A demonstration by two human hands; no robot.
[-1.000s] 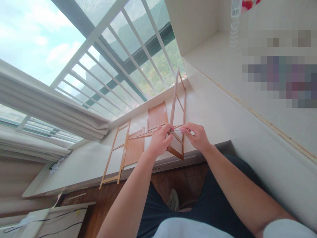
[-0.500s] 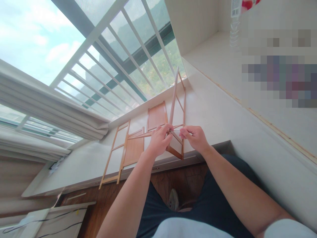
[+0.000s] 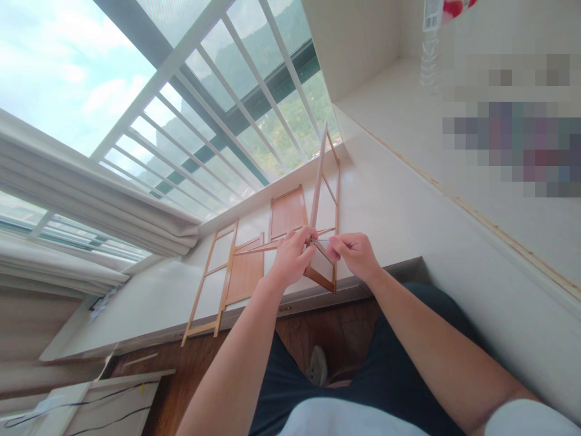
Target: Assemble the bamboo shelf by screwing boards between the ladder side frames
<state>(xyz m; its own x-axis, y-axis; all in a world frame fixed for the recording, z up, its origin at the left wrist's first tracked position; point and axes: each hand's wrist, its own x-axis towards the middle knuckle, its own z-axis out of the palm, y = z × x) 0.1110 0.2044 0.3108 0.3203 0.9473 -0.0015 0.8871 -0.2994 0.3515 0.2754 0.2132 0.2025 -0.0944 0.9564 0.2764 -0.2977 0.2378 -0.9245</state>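
My left hand [image 3: 293, 257] is closed around the joint of a wooden frame [image 3: 319, 175] that stands upright on the white ledge. My right hand [image 3: 356, 254] is at the same joint, just to the right, with thumb and forefinger pinched on a thin metal rod mostly hidden by the fingers. The frame's lower bar [image 3: 321, 280] shows below my hands. To the left, a second wooden frame [image 3: 230, 266] with crossbars leans over the ledge's front edge. Two flat wooden panels, a near panel [image 3: 245, 275] and a far panel [image 3: 288, 213], lie beside it.
The white ledge [image 3: 149, 297] runs beneath a barred window [image 3: 218, 115]. Curtains [image 3: 100, 188] hang at left. A white wall [image 3: 454, 242] rises at right, with a plastic bottle [image 3: 430, 54] on its upper shelf. A white board with dark cords [image 3: 109, 406] is at lower left.
My right hand has turned slightly and its fingertips have dipped a little; the thin rod seen between the hands before now hardly shows. My left hand and the frames have stayed put.
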